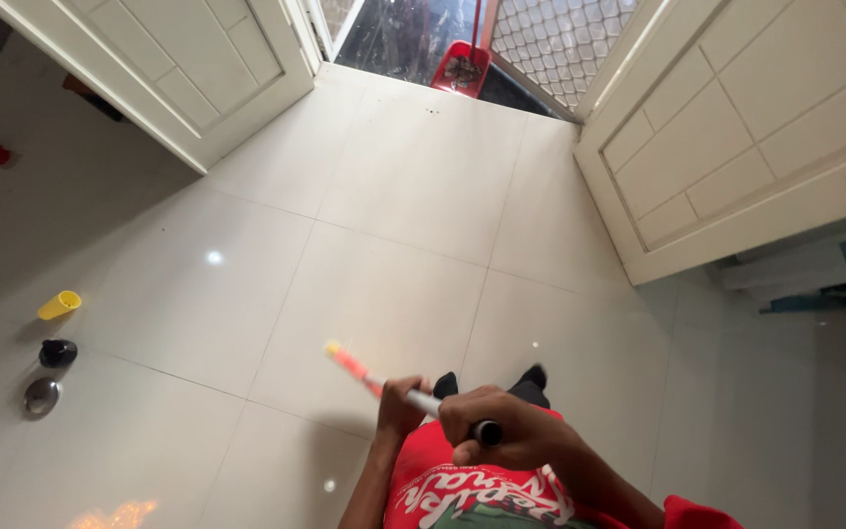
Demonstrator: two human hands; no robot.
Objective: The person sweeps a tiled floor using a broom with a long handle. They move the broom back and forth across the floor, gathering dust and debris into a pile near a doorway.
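Fingers of the right hand [501,431] wrap shut around the top of a long handle [413,397], the left hand [399,404] clamped just below; it slants down over the glossy tiled floor [384,216]. A loose grip could let it swing; both forearms sit bent close to the chest

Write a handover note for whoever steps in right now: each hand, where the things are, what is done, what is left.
Left hand: closed around the long-handled stick, lower on its shaft.
Right hand: closed over the stick's dark top end, near the chest.
The stick's red and yellow part points down toward the white tiled floor.
A red dustpan holding debris stands at the open doorway.
A yellow cup, a black object and a metal bowl sit on the floor at left.
Done: debris already in the dustpan.
Left: cannot tell; the stick's working end is out of view.
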